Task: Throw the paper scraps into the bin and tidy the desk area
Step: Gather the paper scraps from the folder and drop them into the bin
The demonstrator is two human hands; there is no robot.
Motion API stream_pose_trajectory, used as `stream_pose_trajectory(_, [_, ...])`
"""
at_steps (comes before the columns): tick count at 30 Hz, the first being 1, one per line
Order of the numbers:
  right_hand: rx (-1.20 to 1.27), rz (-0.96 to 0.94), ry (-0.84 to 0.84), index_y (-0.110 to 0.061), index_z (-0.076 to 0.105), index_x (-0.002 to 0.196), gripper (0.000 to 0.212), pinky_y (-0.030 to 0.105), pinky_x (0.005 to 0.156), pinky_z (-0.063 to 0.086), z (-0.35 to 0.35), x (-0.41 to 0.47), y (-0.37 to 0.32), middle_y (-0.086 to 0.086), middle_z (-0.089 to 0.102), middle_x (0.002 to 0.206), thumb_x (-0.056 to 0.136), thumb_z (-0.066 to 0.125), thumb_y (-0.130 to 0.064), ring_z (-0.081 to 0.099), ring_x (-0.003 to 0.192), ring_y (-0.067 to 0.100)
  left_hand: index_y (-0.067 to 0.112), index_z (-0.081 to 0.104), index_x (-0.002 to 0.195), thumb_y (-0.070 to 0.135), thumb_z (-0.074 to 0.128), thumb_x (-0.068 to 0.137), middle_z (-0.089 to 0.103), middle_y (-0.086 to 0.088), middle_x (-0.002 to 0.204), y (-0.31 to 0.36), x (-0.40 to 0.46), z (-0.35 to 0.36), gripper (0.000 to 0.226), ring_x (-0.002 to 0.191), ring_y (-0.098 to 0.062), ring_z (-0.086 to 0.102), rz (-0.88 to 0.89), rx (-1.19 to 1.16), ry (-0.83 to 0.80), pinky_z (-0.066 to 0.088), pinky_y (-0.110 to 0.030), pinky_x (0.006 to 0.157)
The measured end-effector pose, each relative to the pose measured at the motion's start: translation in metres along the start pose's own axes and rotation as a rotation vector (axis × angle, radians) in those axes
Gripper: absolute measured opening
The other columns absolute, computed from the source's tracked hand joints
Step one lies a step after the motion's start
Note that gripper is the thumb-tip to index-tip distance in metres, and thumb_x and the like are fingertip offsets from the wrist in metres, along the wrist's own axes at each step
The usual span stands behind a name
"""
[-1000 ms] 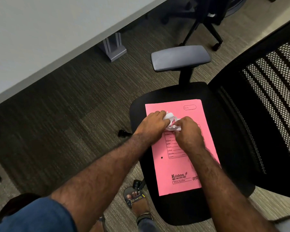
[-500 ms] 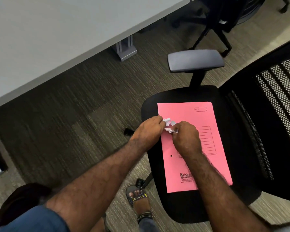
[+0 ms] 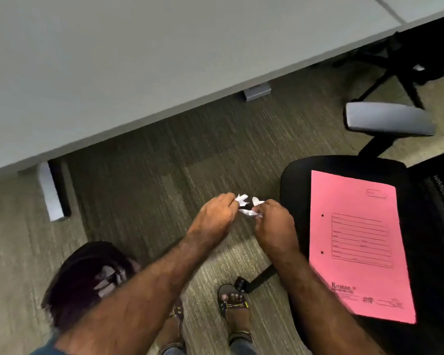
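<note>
The left hand [image 3: 219, 213] and the right hand [image 3: 273, 228] are held close together over the carpet, knuckles up, each with its fingers pinched tight around white paper scraps [image 3: 248, 205] that stick out in crumpled points between the two hands. Both forearms reach forward from the near edge of the view, bare to above the elbow, the left one crossing over a dark round bin [image 3: 87, 280] that sits on the floor at the near left; a few pale crumpled bits show inside it, though the blur makes them hard to read. The scraps in the hands are well apart from the bin, farther out and to its right. Below the hands two sandalled feet [image 3: 232, 306] stand on the grey-green striped carpet [image 3: 144, 180]. To the right is a black office chair [image 3: 296, 185] with a mesh back and a grey padded armrest [image 3: 387, 119], and a pink file folder [image 3: 356, 242] lies flat on its seat, printed with a ruled box and two punch holes along its left edge. Across the far left stretches a pale grey desk [image 3: 139, 60], its edge running diagonally, with a grey leg [image 3: 50, 190] showing under it at the left. The base of another dark chair [image 3: 405, 65] stands at the far right.
</note>
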State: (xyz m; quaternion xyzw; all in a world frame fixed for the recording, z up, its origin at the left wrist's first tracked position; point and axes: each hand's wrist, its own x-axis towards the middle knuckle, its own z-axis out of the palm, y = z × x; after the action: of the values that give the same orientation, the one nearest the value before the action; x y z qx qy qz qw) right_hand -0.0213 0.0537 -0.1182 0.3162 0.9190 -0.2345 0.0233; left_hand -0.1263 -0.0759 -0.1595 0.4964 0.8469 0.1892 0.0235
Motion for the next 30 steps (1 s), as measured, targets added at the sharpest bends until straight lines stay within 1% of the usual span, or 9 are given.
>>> stream_pose_trajectory(3, [-0.01,-0.077,-0.057,-0.015,0.076,0.101,0.018,0.038,0.079,0.053,0.024,-0.005,-0.032,0.003,0.068,0.101,0.093,0.06,-0.012,0.068,0.091,0.026,0.009,0.066,0.099,0.008,0.07,0.091,0.062,-0.006,0.092,-0.026,-0.038,-0.012,0.01,0.081,-0.024,0.06,-0.065,0.012,0.014,0.05,-0.037,0.07])
stream_pose_trajectory(6, [-0.042,-0.14,-0.101,-0.014,0.077,0.104,0.018,0.037,0.08,0.053,0.046,-0.013,-0.062,0.004,0.069,0.103,0.093,0.062,-0.012,0.068,0.093,0.027,0.009,0.066,0.107,0.008,0.072,0.09,0.063,-0.005,0.097,-0.047,-0.075,-0.02,0.018,0.085,-0.022,0.062,-0.127,0.028,-0.009,0.054,-0.035,0.073])
stream_pose_trajectory(11, [-0.09,-0.289,-0.139,-0.013,0.077,0.103,0.02,0.03,0.079,0.054,0.089,-0.035,-0.124,0.003,0.072,0.101,0.087,0.07,-0.002,0.07,0.09,0.024,0.008,0.068,0.112,0.009,0.077,0.088,0.067,-0.006,0.103,-0.085,-0.144,-0.038,0.025,0.088,-0.022,0.065,-0.299,0.062,-0.018,0.056,-0.036,0.073])
stream_pose_trajectory(15, [-0.108,-0.385,-0.196,-0.015,0.076,0.109,0.023,0.023,0.08,0.051,0.124,-0.053,-0.165,0.0,0.071,0.107,0.09,0.07,-0.003,0.068,0.094,0.018,0.009,0.07,0.112,0.01,0.082,0.083,0.07,-0.004,0.102,-0.112,-0.196,-0.051,0.031,0.087,-0.02,0.067,-0.406,0.076,-0.034,0.058,-0.034,0.071])
stream_pose_trajectory(19, [-0.133,-0.504,-0.293,-0.014,0.075,0.11,0.028,0.028,0.083,0.056,0.165,-0.076,-0.211,0.0,0.07,0.109,0.086,0.071,-0.001,0.067,0.095,0.018,0.007,0.069,0.109,0.004,0.081,0.08,0.066,-0.007,0.099,-0.141,-0.254,-0.062,0.032,0.083,-0.025,0.066,-0.521,0.064,-0.057,0.057,-0.039,0.068])
stream_pose_trajectory(23, [-0.182,-0.605,-0.372,-0.012,0.075,0.105,0.03,0.035,0.076,0.058,0.197,-0.095,-0.239,0.003,0.069,0.101,0.079,0.068,0.0,0.067,0.089,0.024,0.009,0.068,0.115,0.007,0.075,0.084,0.064,-0.006,0.103,-0.156,-0.301,-0.065,0.032,0.087,-0.024,0.062,-0.627,0.055,-0.084,0.055,-0.039,0.072])
stream_pose_trajectory(26, [-0.205,-0.673,-0.428,-0.012,0.074,0.104,0.026,0.036,0.076,0.057,0.216,-0.111,-0.263,0.003,0.067,0.101,0.081,0.066,-0.002,0.065,0.09,0.024,0.009,0.068,0.11,0.016,0.068,0.088,0.064,-0.007,0.101,-0.166,-0.334,-0.068,0.023,0.086,-0.027,0.063,-0.697,0.069,-0.093,0.055,-0.041,0.071])
stream_pose_trajectory(28, [-0.231,-0.712,-0.474,-0.012,0.072,0.106,0.023,0.035,0.078,0.055,0.23,-0.121,-0.277,0.003,0.065,0.105,0.085,0.066,-0.005,0.063,0.094,0.024,0.008,0.07,0.102,0.02,0.057,0.088,0.066,-0.01,0.098,-0.171,-0.353,-0.07,0.023,0.082,-0.029,0.066,-0.75,0.075,-0.109,0.058,-0.04,0.066])
stream_pose_trajectory(30, [-0.262,-0.743,-0.513,-0.012,0.071,0.106,0.022,0.036,0.079,0.055,0.245,-0.131,-0.29,0.003,0.063,0.107,0.085,0.065,-0.007,0.062,0.097,0.024,0.006,0.07,0.102,0.015,0.061,0.083,0.068,-0.012,0.101,-0.179,-0.372,-0.069,0.023,0.084,-0.031,0.068,-0.812,0.07,-0.136,0.061,-0.041,0.067])
